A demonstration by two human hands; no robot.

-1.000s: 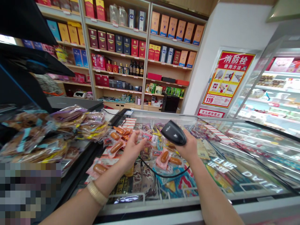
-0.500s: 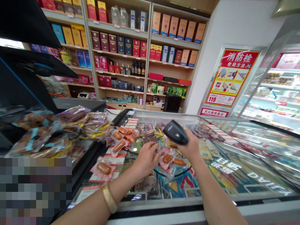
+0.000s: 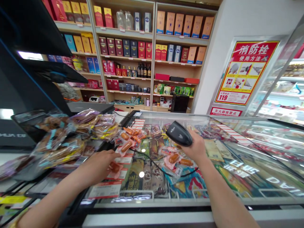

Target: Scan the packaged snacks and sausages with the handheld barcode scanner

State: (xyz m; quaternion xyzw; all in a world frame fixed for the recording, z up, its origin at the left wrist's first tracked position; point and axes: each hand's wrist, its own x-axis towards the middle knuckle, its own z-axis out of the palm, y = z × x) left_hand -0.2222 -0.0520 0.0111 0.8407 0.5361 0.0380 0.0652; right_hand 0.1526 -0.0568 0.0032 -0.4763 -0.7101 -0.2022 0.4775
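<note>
Gripping scanner (image 3: 178, 133), right hand (image 3: 196, 148) closed; left hand (image 3: 101, 165) half-curled over wrapped sausage (image 3: 116, 168).

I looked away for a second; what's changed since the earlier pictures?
The left hand let go of a packet, apparently beside the right-hand sausages, then moved left to the nearest sausage; whether it touches is unclear. The right hand still holds the scanner; the far sausages lie as before.

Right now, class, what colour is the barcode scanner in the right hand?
The barcode scanner is black, seen best in the head view.
</note>
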